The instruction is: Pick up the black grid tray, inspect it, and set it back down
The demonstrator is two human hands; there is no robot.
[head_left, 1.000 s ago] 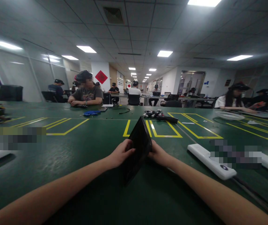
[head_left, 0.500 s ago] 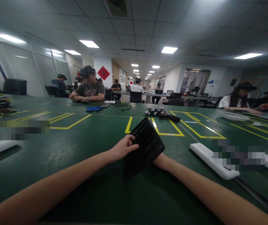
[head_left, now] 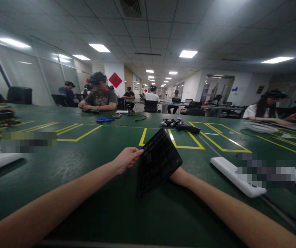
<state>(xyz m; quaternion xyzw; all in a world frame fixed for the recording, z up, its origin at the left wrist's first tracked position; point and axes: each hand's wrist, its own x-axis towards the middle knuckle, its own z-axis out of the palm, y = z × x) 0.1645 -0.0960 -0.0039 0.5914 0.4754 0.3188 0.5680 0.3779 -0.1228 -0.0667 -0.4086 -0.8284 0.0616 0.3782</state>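
A black rectangular compartment tray (head_left: 160,160) is held up, tilted, over the green table, its gridded face turned toward me. My right hand (head_left: 177,175) is behind its lower right side; the fingers are hidden by the tray that they hold. At the tray's left edge, my left hand (head_left: 128,158) is closed, thumb and fingertips pinched together. Whether those tips grip the edge or a tiny piece is too small and dark to tell. What lies in the compartments, if anything, is too dark to make out.
White power strips (head_left: 237,176) lie right and left on the green table (head_left: 98,213), which bears yellow tape outlines. Beyond the tray are a bundle of dark cables (head_left: 173,123) and a blue item (head_left: 105,119). People sit across the table (head_left: 100,98) and at right (head_left: 266,110).
My left hand has drawn back leftward from the tray's face to its edge, and its fingers have closed into a pinch. The tray and right hand have hardly moved.
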